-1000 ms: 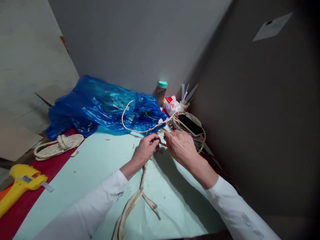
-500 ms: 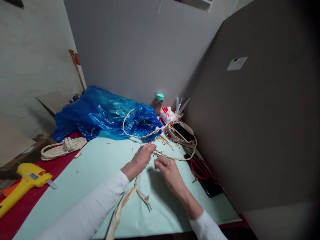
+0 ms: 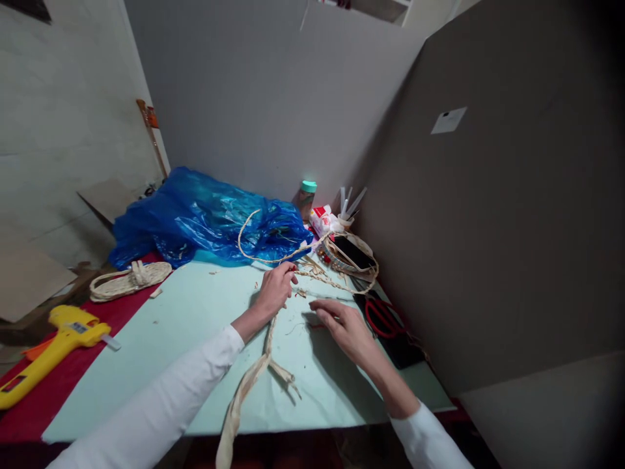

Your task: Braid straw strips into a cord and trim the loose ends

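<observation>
My left hand (image 3: 277, 286) is closed around a braided straw cord (image 3: 269, 339). Below that hand the cord splits into a thick twisted strand running toward me and a short loose tail. Past my fingers the braid loops over to the right and back across the blue bag. Off to the right, my right hand (image 3: 344, 327) hovers over the pale green sheet (image 3: 195, 365), fingers loosely bent and apart, with nothing visible in them. Small straw scraps (image 3: 300, 294) lie between the two hands.
Blue plastic bag (image 3: 209, 215) at the back. On the left are a woven sandal (image 3: 131, 281) and a yellow glue gun (image 3: 68, 345). Red-handled scissors (image 3: 385, 319), a basket (image 3: 336, 256) and a green-lidded jar (image 3: 306, 198) stand or lie on the right, beside a grey partition (image 3: 488, 228).
My right hand has drawn away from my left, toward the right and slightly nearer me, its fingers loosening. My left hand still grips the cord. The view has shifted slightly.
</observation>
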Demonstrator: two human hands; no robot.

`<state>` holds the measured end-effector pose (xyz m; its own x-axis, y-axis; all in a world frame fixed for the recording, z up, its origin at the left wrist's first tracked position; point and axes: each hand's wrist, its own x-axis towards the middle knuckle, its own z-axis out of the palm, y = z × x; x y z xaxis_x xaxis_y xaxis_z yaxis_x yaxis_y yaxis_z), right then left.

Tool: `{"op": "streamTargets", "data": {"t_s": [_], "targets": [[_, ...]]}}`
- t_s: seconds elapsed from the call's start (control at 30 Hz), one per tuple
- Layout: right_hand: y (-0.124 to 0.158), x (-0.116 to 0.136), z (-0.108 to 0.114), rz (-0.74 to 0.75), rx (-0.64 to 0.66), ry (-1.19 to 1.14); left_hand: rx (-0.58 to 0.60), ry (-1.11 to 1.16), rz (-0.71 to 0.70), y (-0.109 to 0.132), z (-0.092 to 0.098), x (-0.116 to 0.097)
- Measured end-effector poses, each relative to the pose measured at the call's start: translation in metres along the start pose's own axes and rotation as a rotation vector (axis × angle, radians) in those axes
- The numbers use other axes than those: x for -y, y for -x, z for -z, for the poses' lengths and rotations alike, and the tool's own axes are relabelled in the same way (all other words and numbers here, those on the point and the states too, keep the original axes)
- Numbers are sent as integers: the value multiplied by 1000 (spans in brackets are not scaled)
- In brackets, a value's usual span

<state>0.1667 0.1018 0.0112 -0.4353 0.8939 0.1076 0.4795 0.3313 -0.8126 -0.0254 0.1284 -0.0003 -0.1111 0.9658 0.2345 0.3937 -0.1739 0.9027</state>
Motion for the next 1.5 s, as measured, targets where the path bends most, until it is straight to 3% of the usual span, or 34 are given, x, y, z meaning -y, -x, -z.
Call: {"op": "streamTargets", "data": {"t_s": [0.3,0.47,0.73,1.0,1.13,1.27,1.4,1.5], "targets": [[-89,-8,-28,57,-127,-134,17,-8,-21,1,0,7],[-108,-7,-32,83,-155,-87,-123,-104,-69,-7,4,12],[-110,-14,-36,45,-182,-85,-218,-126,-119,-13,-1,10],[-105,-17,-37,42,-99,-148,-131,-82,-57,-16,1,15],[-102,-14,-34,72,-102,-77,-53,-38,-9,-19,3,19],[-104,-9,-26,113,-102,23,-73,35,55,-18,2,20],[-89,1,-14,170,71,94,-150,212,118,-20,6,19],[-55,8,-6,253,233,144,-192,373,132,-21,10,14]]}}
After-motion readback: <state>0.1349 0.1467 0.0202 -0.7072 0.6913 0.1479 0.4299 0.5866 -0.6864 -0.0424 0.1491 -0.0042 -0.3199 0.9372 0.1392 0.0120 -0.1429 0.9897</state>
